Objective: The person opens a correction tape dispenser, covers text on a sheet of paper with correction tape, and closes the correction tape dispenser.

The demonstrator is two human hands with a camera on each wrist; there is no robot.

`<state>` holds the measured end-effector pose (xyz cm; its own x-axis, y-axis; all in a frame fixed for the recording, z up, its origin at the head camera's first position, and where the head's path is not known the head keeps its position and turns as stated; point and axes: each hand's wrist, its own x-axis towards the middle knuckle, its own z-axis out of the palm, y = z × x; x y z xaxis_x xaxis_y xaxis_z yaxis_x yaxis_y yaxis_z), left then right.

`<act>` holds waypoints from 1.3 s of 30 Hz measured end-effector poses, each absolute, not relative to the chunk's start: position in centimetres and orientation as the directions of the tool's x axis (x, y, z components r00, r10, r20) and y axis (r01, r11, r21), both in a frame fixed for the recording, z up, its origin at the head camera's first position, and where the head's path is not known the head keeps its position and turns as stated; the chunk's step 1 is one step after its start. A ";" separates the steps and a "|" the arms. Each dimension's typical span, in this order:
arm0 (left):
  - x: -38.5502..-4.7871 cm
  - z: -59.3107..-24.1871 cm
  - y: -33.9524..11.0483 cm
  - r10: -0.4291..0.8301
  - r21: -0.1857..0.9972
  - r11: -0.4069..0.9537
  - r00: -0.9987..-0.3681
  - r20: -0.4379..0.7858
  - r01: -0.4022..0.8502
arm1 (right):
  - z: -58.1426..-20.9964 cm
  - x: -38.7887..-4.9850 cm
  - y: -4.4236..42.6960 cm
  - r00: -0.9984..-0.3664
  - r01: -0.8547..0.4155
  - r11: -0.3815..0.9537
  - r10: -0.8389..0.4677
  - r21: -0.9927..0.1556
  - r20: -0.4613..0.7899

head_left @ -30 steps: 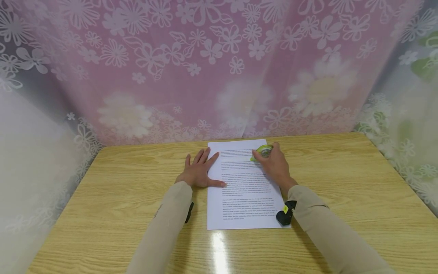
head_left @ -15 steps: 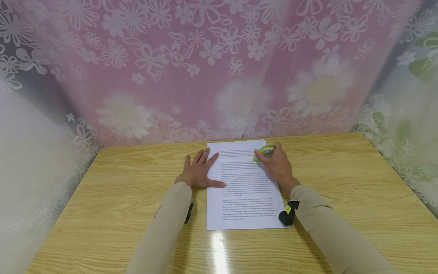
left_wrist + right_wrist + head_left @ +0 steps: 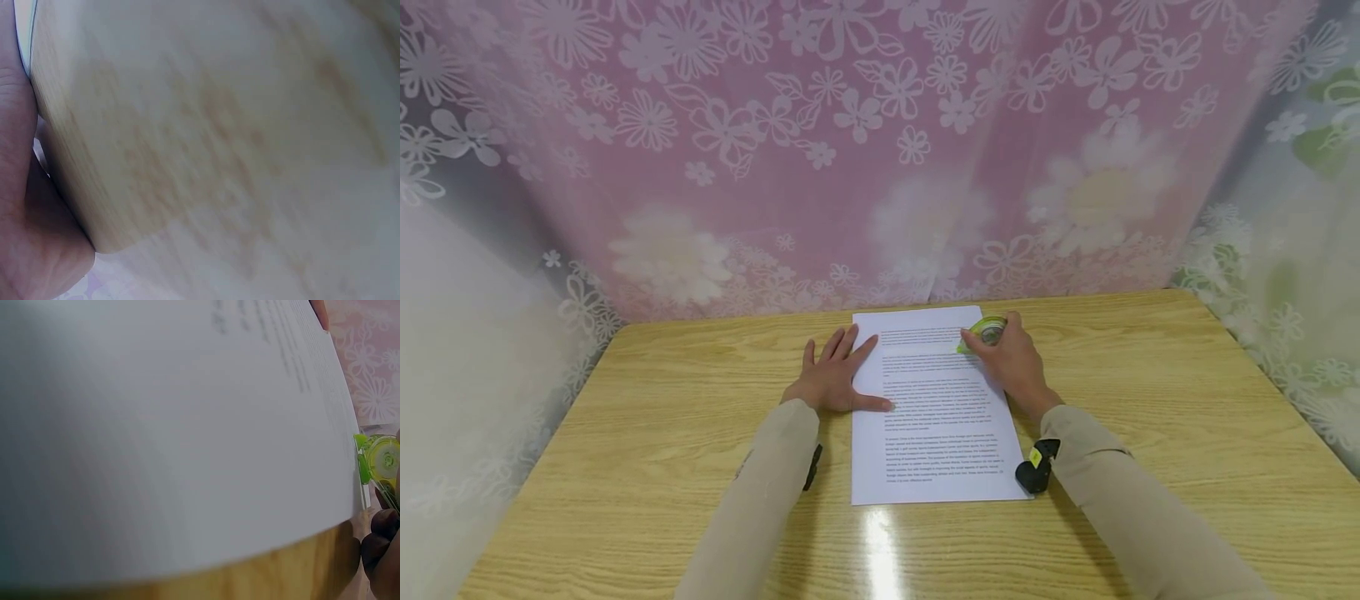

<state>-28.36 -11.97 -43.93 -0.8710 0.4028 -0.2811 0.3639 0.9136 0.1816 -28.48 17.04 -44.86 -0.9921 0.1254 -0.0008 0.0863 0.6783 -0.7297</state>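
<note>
A white sheet of printed text (image 3: 925, 487) lies on the table, possibly with more sheets beneath it. My left hand (image 3: 831, 382) rests spread over its left edge, the thumb (image 3: 874, 403) reaching onto the text. With my right hand (image 3: 1018, 367) I grip a green correction tape (image 3: 992, 333) between thumb and fingers, at the upper right of the sheet. The right wrist view shows the clear yellow-green case of the correction tape (image 3: 382, 457), its reel visible inside and its tip against the paper. Whether fresh tape covers any print is too small to tell.
The wood-grain table (image 3: 662, 442) extends around the paper on all sides. Behind it hangs a pink flowered curtain (image 3: 820, 208), close to the table's far edge. A black wrist camera (image 3: 1036, 473) on my right arm overhangs the sheet's lower right corner.
My right hand has moved slightly to the right with the correction tape, toward the sheet's right edge. My left hand stays in place on the paper.
</note>
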 end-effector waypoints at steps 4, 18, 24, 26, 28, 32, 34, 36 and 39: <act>-28.4 -44.1 -12.0 0.397 0.181 0.916 -0.870 -0.291 0.358 | -44.9 -28.4 17.2 -0.994 0.064 0.669 0.108 -0.740 0.012; -28.5 -44.3 -12.0 0.397 0.178 0.916 -0.874 -0.281 0.359 | -45.1 -28.3 17.9 -0.996 0.023 0.641 0.083 -0.767 0.040; -28.5 -44.2 -12.0 0.398 0.185 0.915 -0.873 -0.282 0.357 | -45.3 -28.5 18.3 -0.995 0.009 0.633 0.083 -0.774 0.056; -28.5 -44.2 -12.0 0.399 0.188 0.915 -0.873 -0.281 0.358 | -45.4 -28.5 18.4 -0.995 0.005 0.625 0.080 -0.780 0.058; -28.5 -44.1 -12.0 0.399 0.189 0.915 -0.872 -0.282 0.357 | -45.3 -28.5 18.4 -0.995 0.000 0.619 0.077 -0.786 0.061; -28.5 -44.1 -12.0 0.400 0.193 0.914 -0.872 -0.283 0.356 | -45.2 -28.5 18.5 -0.995 -0.004 0.611 0.073 -0.791 0.062; -28.5 -44.1 -12.0 0.400 0.194 0.914 -0.871 -0.284 0.356 | -45.2 -28.4 18.6 -0.996 -0.006 0.609 0.071 -0.793 0.062; -28.5 -44.1 -12.1 0.401 0.194 0.913 -0.871 -0.283 0.358 | -45.1 -28.4 18.7 -0.996 -0.005 0.606 0.071 -0.795 0.060; -28.4 -44.0 -12.1 0.402 0.192 0.913 -0.871 -0.282 0.360 | -45.0 -28.3 18.8 -0.996 -0.004 0.601 0.068 -0.799 0.056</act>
<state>-28.44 -12.06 -44.02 -0.8708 0.4025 -0.2823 0.3597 0.9131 0.1920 -28.34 18.80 -44.97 -0.9961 0.0682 0.0564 -0.0041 0.6008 -0.7994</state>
